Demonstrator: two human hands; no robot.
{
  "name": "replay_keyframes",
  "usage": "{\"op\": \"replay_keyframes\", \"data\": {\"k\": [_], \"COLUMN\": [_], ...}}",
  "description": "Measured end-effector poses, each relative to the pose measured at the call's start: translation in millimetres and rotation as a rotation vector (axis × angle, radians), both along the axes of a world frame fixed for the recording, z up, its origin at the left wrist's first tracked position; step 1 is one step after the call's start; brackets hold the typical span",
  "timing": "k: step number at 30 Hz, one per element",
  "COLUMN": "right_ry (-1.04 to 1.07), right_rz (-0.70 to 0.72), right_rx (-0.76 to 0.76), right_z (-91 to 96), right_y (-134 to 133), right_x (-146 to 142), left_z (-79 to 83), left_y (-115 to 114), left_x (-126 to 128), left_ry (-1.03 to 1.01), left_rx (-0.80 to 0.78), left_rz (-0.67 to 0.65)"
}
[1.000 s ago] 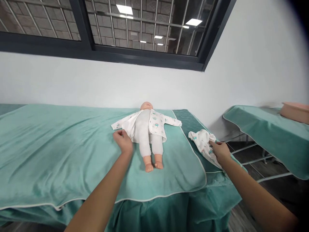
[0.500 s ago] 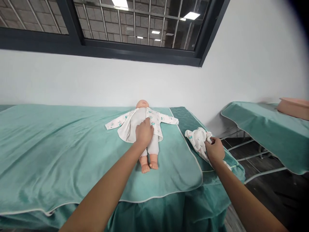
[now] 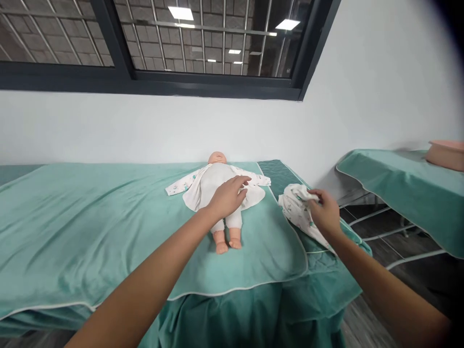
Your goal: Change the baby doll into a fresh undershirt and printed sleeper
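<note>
A baby doll (image 3: 218, 157) lies on its back on the bed, head towards the wall and bare feet towards me. Its arms are in a white patterned jacket (image 3: 181, 185), whose front lies spread apart on both sides over a plain pale body and trousers. Over the doll's middle is my left hand (image 3: 230, 197), thumb and fingers apart, near the jacket's right flap. At the bed's right end my right hand (image 3: 324, 210) pinches the upper edge of a crumpled white patterned cloth garment (image 3: 297, 205). Part of that garment is hidden behind the hand.
A light green sheet with white piping (image 3: 90, 217) covers the bed, over a darker green cover (image 3: 224, 319). To the right, a second green-covered bed (image 3: 402, 188) holds a pink basin (image 3: 446, 155). A barred window (image 3: 213, 43) is set in the white wall.
My left hand has moved right across the doll, and the jacket's right flap now lies folded outward, lining up. My right hand has lifted the garment's edge slightly.
</note>
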State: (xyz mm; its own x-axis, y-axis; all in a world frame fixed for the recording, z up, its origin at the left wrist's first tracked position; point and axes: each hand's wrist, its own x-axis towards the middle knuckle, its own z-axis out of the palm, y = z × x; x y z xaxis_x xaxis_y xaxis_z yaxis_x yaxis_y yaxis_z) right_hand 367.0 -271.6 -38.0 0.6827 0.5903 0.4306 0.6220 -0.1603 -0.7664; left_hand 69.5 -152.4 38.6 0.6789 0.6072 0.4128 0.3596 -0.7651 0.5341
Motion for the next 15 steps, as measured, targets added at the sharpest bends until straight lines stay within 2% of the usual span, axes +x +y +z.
{"op": "replay_keyframes", "data": {"k": [3, 5, 7, 8, 11, 13, 15], "right_ry": [-0.004, 0.024, 0.004, -0.008, -0.027, -0.026, -0.011], "right_rz": [0.252, 0.506, 0.751, 0.828, 0.996, 1.058, 1.073], "right_rx": [0.087, 0.123, 0.088, 0.106, 0.106, 0.084, 0.062], "right_z": [74.9, 127.3, 171.6, 189.0, 222.5, 232.9, 237.7], "right_y": [6.8, 10.2, 12.3, 12.8, 11.8, 8.8, 4.9], "right_x": [-44.9, -77.0, -106.2, -118.5, -142.6, -147.8, -146.0], "left_z": [30.1, 55.2, 78.1, 87.3, 105.3, 112.5, 119.1], "left_y": [-16.9, -30.1, -42.6, -48.1, -59.2, -61.4, -59.6], "left_x": [-3.9, 0.2, 4.8, 5.9, 0.8, -10.4, -26.0], "left_ry": [-0.159, -0.296, -0.399, -0.445, -0.556, -0.570, -0.492], "left_rx": [-0.152, -0.265, -0.334, -0.355, -0.453, -0.557, -0.643], "left_rz": [-0.059, -0.115, -0.196, -0.211, -0.191, -0.213, -0.253]}}
